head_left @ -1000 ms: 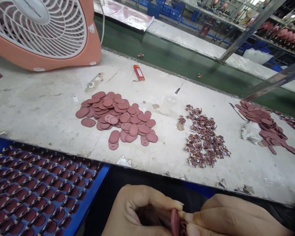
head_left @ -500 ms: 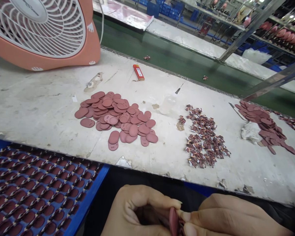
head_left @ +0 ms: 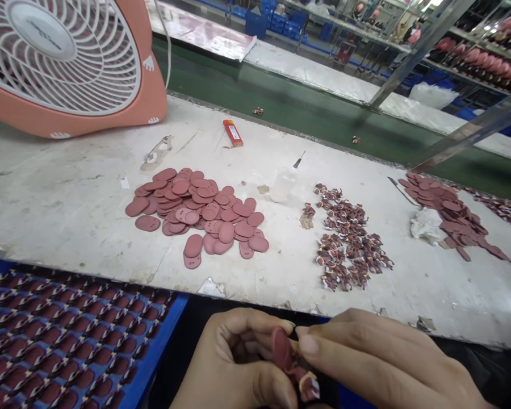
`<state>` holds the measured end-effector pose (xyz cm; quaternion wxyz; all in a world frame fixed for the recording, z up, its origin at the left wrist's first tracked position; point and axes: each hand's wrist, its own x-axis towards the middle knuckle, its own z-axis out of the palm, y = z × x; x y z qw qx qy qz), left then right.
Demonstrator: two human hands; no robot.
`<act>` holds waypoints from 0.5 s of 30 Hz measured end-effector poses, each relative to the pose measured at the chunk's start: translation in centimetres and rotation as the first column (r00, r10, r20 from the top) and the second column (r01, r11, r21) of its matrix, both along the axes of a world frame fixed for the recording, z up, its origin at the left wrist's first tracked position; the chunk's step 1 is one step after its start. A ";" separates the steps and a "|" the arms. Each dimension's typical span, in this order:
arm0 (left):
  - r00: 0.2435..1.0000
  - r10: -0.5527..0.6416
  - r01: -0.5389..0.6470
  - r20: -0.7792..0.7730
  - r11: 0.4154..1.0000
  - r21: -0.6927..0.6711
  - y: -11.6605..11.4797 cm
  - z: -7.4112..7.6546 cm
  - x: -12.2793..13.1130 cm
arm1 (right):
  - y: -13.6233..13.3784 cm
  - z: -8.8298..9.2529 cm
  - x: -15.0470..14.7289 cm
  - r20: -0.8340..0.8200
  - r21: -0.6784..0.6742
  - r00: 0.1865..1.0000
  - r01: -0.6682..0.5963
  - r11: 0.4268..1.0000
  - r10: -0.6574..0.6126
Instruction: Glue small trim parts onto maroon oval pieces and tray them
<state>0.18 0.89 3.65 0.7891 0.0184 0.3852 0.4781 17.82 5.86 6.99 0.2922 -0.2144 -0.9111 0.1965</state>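
My left hand [head_left: 234,363] and my right hand [head_left: 378,363] meet at the bottom of the view, below the table's front edge. Both pinch a dark red oval leather piece [head_left: 282,347] with a small dark red trim part [head_left: 309,386] hanging from it. The fingers of both hands are closed around these pieces. On the table lies a pile of the same red oval pieces [head_left: 200,213]. To its right sits a heap of small dark red trim parts [head_left: 349,244].
A blue tray [head_left: 162,346] at lower left holds rows of assembled red pieces. An orange fan [head_left: 68,68] stands at the back left. A red lighter [head_left: 233,132], a small clear bottle [head_left: 281,183] and another red pile [head_left: 447,213] lie on the table [head_left: 68,193]. A green conveyor belt [head_left: 315,108] runs behind.
Both hands have risen further into view with the red piece, and the small trim part now shows below it. The camera has tilted down slightly.
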 end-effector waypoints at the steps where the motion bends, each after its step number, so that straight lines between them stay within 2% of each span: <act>1: 1.000 -0.002 0.002 0.017 1.000 0.012 0.0 -0.1 -0.1 | 0.1 0.4 0.1 -0.006 -0.001 0.999 0.033 0.999 -0.033; 7: 0.944 -0.125 0.118 0.305 0.992 0.039 -0.5 -1.6 -0.5 | 0.6 2.1 1.0 -0.026 -0.089 0.993 0.114 0.989 -0.117; 11: 0.904 -0.114 0.068 0.411 0.990 0.127 -1.2 -2.6 -0.1 | 0.9 2.2 0.7 -0.022 -0.146 0.995 0.093 0.985 -0.097; 15: 0.903 -0.106 0.048 0.416 0.988 0.148 -1.5 -2.6 0.2 | 0.7 2.1 0.2 -0.094 -0.309 0.992 0.050 0.950 -0.083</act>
